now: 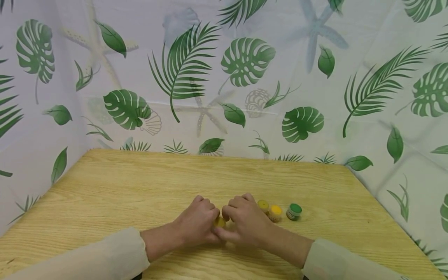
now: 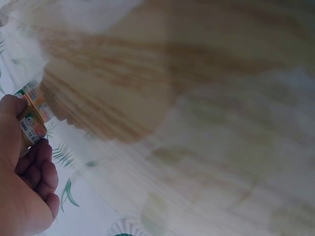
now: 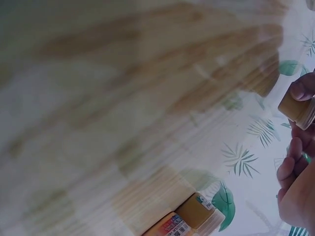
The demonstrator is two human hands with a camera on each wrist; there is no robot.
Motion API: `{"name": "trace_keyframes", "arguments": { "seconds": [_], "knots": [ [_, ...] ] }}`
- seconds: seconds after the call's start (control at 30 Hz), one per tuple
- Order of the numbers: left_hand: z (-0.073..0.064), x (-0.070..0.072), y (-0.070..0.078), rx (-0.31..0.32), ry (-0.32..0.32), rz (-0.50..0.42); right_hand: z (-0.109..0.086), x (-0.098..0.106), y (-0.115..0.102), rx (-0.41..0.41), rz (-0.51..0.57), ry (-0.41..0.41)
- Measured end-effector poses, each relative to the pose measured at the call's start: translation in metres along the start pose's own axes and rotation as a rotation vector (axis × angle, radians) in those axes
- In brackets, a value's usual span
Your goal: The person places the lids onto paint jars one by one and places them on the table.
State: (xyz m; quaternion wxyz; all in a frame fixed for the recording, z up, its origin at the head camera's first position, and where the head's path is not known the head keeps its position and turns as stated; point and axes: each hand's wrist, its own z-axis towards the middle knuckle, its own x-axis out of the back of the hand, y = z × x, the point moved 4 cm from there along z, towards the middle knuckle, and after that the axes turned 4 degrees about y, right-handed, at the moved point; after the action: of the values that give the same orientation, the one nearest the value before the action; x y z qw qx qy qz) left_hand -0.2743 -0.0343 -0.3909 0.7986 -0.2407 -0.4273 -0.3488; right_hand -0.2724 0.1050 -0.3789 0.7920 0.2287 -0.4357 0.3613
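Observation:
Near the front middle of the table, my two hands meet around a small ochre-yellow paint jar. My left hand grips it from the left. From the right, my right hand pinches it with thumb and fingers. In the left wrist view the jar shows a printed label between the thumb and curled fingers of the left hand. The right wrist view has the jar at the right edge, under the right thumb; much of the right hand is cut off there.
Just right of my right hand stand an ochre jar, a yellow jar and a green-lidded jar. They rest on the wooden table. A leaf-printed cloth hangs behind the table and along its sides.

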Motion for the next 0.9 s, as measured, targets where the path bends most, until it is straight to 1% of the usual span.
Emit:
{"name": "trace_keyframes", "arguments": {
  "seconds": [0.13,0.2,0.27,0.4,0.53,0.67,0.8,0.9],
  "knots": [
    [-0.0003,-0.0005,0.0001,0.004,0.007,-0.001,-0.0006,-0.0006,0.0011,-0.056,0.027,-0.062],
    [-0.0004,-0.0008,0.0000,0.007,0.010,-0.012,-0.0003,-0.0005,0.0008,-0.058,0.037,-0.086],
    [-0.0001,-0.0012,-0.0003,0.011,0.010,-0.023,0.0000,-0.0003,0.0003,-0.042,0.036,-0.095],
    [0.0000,-0.0013,-0.0008,0.017,0.000,-0.036,-0.0001,0.0007,-0.0009,-0.001,0.028,-0.071],
    [0.0000,-0.0016,-0.0007,0.016,-0.008,-0.039,-0.0003,0.0011,-0.0016,0.022,0.007,-0.040],
    [0.0004,-0.0024,-0.0003,0.010,-0.004,-0.035,-0.0001,0.0005,-0.0020,0.008,0.007,-0.040],
    [0.0003,-0.0027,0.0004,0.005,-0.027,-0.041,0.0009,-0.0005,-0.0025,-0.005,0.013,-0.029],
    [-0.0004,-0.0029,0.0005,0.003,-0.044,-0.049,0.0010,-0.0019,-0.0022,-0.010,0.009,-0.038]
  ]
}}
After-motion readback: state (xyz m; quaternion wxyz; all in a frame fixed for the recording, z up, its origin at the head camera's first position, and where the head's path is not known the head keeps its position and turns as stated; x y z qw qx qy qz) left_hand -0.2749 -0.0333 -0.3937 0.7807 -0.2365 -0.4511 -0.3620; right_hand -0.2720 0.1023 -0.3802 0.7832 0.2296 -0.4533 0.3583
